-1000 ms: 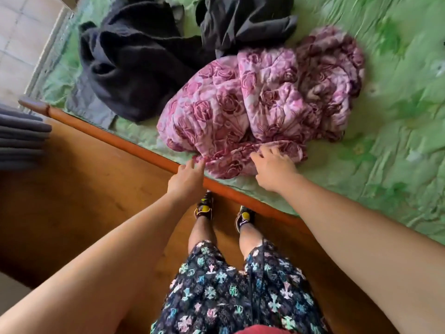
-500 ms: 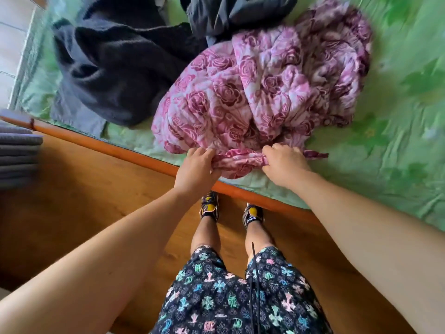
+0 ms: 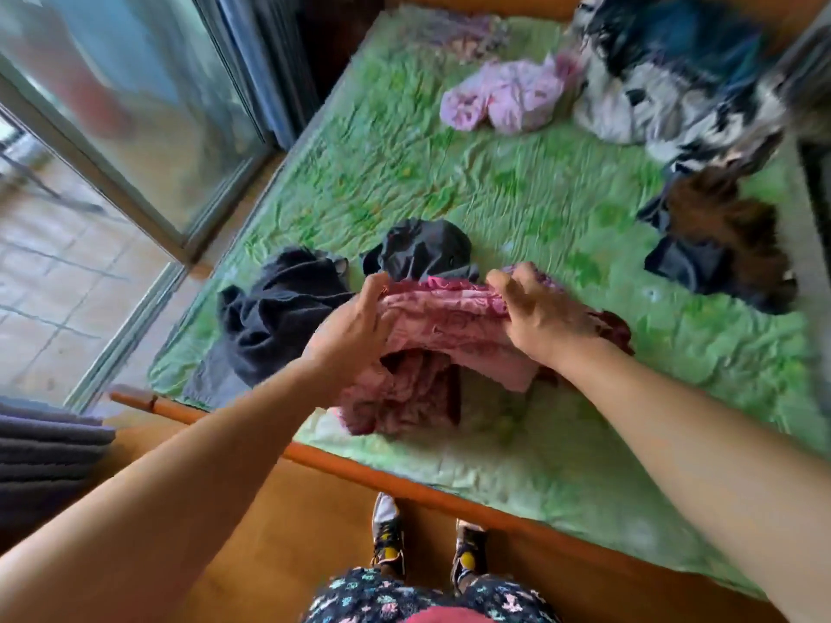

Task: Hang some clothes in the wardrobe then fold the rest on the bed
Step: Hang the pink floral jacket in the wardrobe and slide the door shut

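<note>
1. The bed (image 3: 517, 195) wears a crinkled green sheet, with an orange wooden rail along its near edge.
2. A pink rose-printed garment (image 3: 449, 326), soft and bunched, is held up over the bed's near edge, its lower folds drooping onto the sheet.
3. A black garment (image 3: 279, 312) lies crumpled by the near left corner; a dark garment (image 3: 422, 249) sits just behind the pink one.
4. The left hand (image 3: 355, 326) grips the pink garment's top edge, fingers curled round the cloth.
5. The right hand (image 3: 535, 312) pinches the same edge, apart from the left.
</note>
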Demonstrator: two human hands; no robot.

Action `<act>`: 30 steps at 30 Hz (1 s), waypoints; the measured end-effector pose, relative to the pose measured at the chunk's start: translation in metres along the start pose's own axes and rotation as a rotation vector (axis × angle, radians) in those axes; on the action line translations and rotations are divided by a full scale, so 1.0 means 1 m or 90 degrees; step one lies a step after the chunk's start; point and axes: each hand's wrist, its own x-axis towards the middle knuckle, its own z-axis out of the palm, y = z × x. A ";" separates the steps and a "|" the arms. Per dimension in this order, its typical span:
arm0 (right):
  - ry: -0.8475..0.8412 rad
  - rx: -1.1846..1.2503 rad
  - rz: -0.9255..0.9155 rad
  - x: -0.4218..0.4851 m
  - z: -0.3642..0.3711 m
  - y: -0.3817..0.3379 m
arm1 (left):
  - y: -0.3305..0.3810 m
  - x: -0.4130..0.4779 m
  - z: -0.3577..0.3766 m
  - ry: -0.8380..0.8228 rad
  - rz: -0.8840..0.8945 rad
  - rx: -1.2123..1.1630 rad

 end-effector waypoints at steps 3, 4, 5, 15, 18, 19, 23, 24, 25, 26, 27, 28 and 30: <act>0.035 0.009 -0.005 0.000 -0.061 -0.001 | 0.021 0.015 -0.056 0.042 0.144 0.110; 0.040 0.012 0.003 0.000 -0.077 -0.001 | 0.026 0.018 -0.073 0.048 0.196 0.143; 0.049 0.038 0.017 -0.001 -0.095 -0.004 | 0.032 0.022 -0.088 0.050 0.236 0.172; 0.165 -0.340 -0.020 0.008 -0.237 -0.019 | 0.114 0.061 -0.215 0.091 0.257 0.559; 0.221 -0.425 -0.048 0.001 -0.280 -0.028 | 0.134 0.077 -0.243 0.161 0.249 0.626; 0.233 -0.448 -0.065 -0.002 -0.294 -0.031 | 0.139 0.083 -0.252 0.173 0.254 0.643; 0.173 -0.540 -0.094 -0.005 -0.327 -0.032 | 0.163 0.091 -0.282 0.200 0.241 0.700; 0.169 -0.566 -0.095 -0.005 -0.329 -0.032 | 0.168 0.089 -0.285 0.205 0.240 0.718; 0.182 -0.590 -0.100 -0.006 -0.327 -0.034 | 0.172 0.088 -0.284 0.205 0.239 0.738; 0.199 -0.623 -0.104 -0.005 -0.322 -0.034 | 0.174 0.087 -0.282 0.203 0.240 0.754; 0.207 -0.650 -0.099 -0.005 -0.317 -0.036 | 0.174 0.086 -0.279 0.201 0.243 0.766; 0.207 -0.666 -0.084 -0.004 -0.311 -0.037 | 0.174 0.086 -0.276 0.204 0.246 0.774; 0.208 -0.676 -0.053 -0.002 -0.303 -0.039 | 0.172 0.087 -0.273 0.215 0.244 0.785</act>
